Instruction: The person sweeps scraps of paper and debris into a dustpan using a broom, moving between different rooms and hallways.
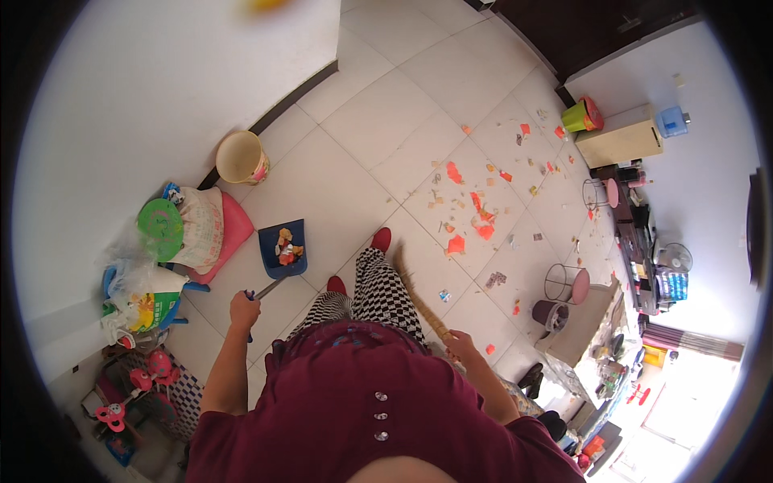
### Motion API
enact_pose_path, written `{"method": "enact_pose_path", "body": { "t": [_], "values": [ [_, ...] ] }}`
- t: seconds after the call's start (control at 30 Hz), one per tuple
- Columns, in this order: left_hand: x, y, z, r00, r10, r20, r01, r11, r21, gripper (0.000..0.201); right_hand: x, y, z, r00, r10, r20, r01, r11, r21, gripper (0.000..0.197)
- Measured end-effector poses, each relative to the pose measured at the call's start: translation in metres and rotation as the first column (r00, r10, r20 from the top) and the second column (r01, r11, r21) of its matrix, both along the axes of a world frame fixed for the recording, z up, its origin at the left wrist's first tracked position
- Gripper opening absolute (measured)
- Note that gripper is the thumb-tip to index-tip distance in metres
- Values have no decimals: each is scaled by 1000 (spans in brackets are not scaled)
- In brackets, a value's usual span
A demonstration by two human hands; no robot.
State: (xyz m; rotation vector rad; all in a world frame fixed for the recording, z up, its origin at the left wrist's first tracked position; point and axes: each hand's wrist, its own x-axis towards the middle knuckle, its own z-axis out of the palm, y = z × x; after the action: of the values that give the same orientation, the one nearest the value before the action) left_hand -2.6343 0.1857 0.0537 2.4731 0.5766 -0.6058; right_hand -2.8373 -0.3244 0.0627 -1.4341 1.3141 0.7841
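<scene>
My left hand (244, 310) is closed round the handle of a dark blue dustpan (271, 262), which rests on the floor in front of me to the left. Inside its pan lies a small heap of orange, yellow and white scraps (287, 248). With my right hand (460, 346) I grip the handle of a straw broom (417, 298); its bristles reach forward beside my right foot. Beyond the broom, many orange and pale paper scraps (481, 225) are scattered over the tiles.
To the left stand a cream bucket (241, 158), a stuffed sack (201, 225) with a green lid, and a blue stool (193, 287) bearing bags. On the right are a stool with a pink seat (580, 286), a dark bin (550, 315) and a cluttered table (584, 338). A green bin (576, 117) stands far right.
</scene>
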Motion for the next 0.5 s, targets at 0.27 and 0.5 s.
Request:
{"method": "enact_pose_path", "body": {
  "t": [0.27,0.5],
  "values": [
    [7,-4,5,997,5,-82,-7,1000,-29,25,23,-41,-22,1000,25,9,-23,983,-180,29],
    [14,-5,7,997,30,-75,-30,1000,-4,24,66,-14,23,983,-15,185,82,929,-361,41]
  ]
}}
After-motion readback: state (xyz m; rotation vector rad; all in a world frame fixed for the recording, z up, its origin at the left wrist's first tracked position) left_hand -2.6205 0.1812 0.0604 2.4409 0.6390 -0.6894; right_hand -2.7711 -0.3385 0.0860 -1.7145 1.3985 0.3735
